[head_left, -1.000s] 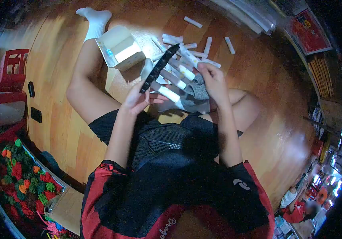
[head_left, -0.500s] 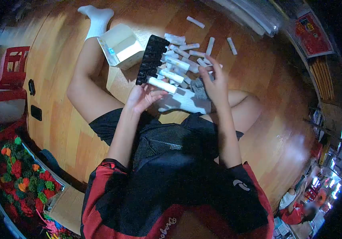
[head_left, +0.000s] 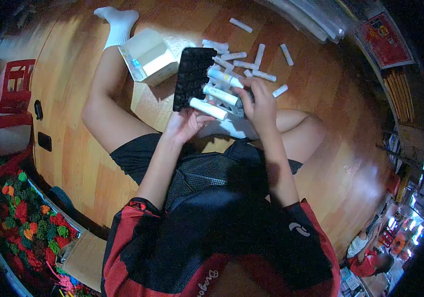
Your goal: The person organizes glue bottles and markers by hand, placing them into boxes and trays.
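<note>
My left hand (head_left: pixel 188 126) grips the lower end of a black ridged holder (head_left: pixel 190 79) from below. Several white tubes stick out of its right side, among them a lower tube (head_left: pixel 209 108) beside my left fingers and a middle tube (head_left: pixel 221 95). My right hand (head_left: pixel 260 103) has its thumb and fingers closed at the tip of the upper tube (head_left: pixel 224 77), whose other end meets the holder. Printing on the tubes is too small to read. Part of my left palm is hidden behind the holder and the lower tube.
Loose white tubes (head_left: pixel 246 65) lie on the wooden floor (head_left: pixel 330 143) beyond my hands. An open white box (head_left: pixel 150 57) stands beside my left leg. A red chair (head_left: pixel 18 84) and colourful tufted bundles (head_left: pixel 29 222) are at left. Another person (head_left: pixel 367 260) is at lower right.
My right hand has moved left and closed at the upper tube's tip. The black holder has shifted slightly right and down with my left hand. A loose tube beside my right hand is now uncovered.
</note>
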`<state>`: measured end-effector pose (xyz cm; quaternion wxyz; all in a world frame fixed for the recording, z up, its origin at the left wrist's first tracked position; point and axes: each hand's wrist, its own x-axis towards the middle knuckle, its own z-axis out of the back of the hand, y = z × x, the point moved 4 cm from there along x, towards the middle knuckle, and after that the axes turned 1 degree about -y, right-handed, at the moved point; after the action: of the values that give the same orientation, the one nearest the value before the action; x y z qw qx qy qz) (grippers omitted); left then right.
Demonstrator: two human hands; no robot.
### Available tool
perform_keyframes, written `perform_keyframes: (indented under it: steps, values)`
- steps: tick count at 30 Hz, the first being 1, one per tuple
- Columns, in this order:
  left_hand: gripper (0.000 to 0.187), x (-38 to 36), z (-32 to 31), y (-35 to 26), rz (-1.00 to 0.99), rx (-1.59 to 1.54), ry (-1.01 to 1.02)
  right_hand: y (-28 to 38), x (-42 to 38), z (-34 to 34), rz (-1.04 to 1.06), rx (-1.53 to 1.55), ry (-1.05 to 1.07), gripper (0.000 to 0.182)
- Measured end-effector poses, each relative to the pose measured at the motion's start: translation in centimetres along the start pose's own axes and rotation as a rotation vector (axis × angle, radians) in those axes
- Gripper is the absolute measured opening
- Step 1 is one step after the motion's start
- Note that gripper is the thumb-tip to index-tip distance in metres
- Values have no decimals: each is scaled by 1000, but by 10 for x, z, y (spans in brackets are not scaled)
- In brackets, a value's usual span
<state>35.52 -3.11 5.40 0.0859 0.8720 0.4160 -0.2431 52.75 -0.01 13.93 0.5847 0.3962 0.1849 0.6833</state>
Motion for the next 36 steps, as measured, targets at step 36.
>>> perform_keyframes:
  steps: [36]
  values:
    - [39, 3, -29, 3, -46, -225, 191, 17, -3, 7, 81, -84, 27, 19]
